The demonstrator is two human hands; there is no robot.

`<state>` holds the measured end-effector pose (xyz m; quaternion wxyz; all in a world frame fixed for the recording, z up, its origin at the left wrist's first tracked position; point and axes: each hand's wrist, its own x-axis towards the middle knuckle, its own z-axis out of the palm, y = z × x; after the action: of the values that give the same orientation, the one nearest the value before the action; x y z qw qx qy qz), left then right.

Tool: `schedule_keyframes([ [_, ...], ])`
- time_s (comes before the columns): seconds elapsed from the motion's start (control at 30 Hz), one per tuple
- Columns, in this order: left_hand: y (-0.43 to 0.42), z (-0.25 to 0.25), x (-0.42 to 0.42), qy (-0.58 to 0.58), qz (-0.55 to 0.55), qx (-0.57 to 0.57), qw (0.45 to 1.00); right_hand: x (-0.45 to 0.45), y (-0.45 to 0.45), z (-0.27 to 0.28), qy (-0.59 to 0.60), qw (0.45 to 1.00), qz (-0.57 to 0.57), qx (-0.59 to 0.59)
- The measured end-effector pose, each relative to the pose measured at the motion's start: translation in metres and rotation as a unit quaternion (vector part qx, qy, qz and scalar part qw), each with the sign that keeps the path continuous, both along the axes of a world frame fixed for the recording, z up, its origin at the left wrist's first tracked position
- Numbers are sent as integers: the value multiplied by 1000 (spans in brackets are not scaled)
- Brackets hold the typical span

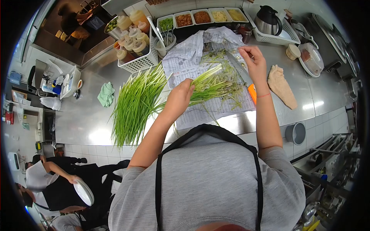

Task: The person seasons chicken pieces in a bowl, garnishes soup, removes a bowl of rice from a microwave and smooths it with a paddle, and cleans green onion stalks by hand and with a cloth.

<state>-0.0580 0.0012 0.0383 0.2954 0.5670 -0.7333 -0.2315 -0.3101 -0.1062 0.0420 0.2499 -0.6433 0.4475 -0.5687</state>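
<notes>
My left hand (179,96) is closed around a small bunch of green chives (202,79), their pale ends pointing up and right over the newspaper (196,115). My right hand (252,57) is raised near the newspaper's right edge, thumb and fingertips pinched together; whatever they hold, if anything, is too small to name. A big pile of long chives (135,104) lies to the left of my left hand. Loose stalks and trimmings (227,82) are spread on the newspaper between my hands. An orange-handled knife (252,93) lies beside my right forearm, its blade partly among the trimmings.
A white basket of sauce bottles (148,61) stands behind the pile. Food trays (183,19) line the back. A green cloth (106,94) lies left; a beige cloth (281,86) and lidded container (311,59) lie right. Co-workers (61,184) stand at lower left, one holding white plates (83,191).
</notes>
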Motion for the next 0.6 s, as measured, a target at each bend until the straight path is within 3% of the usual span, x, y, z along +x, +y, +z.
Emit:
schedule_keyframes([
  [0.03,-1,-1,1,13,3,19,1000,-1,-3,-11,0,1000,0,1],
  [0.1,-3,-7,5,73,-1,66,995,-2,-8,-40,241,969,-52,-13],
  [0.13,-5,-10,7,131,-4,112,985,-2,-7,-51,240,969,-53,-13],
  [0.17,-8,-16,8,131,-4,111,985,-2,-4,-61,301,953,-19,23],
  [0.2,-10,-19,8,227,-9,152,962,0,1,-61,360,931,15,59],
  [0.23,-11,-22,8,322,-14,192,927,2,4,-61,360,931,17,59],
  [0.4,-13,-15,11,404,-26,276,872,-4,19,-47,366,924,31,105],
  [0.53,-13,-15,13,435,-51,292,850,-94,-16,-76,311,936,-166,20],
  [0.6,-13,-12,10,441,-50,289,848,-133,-15,-73,271,933,-231,46],
])
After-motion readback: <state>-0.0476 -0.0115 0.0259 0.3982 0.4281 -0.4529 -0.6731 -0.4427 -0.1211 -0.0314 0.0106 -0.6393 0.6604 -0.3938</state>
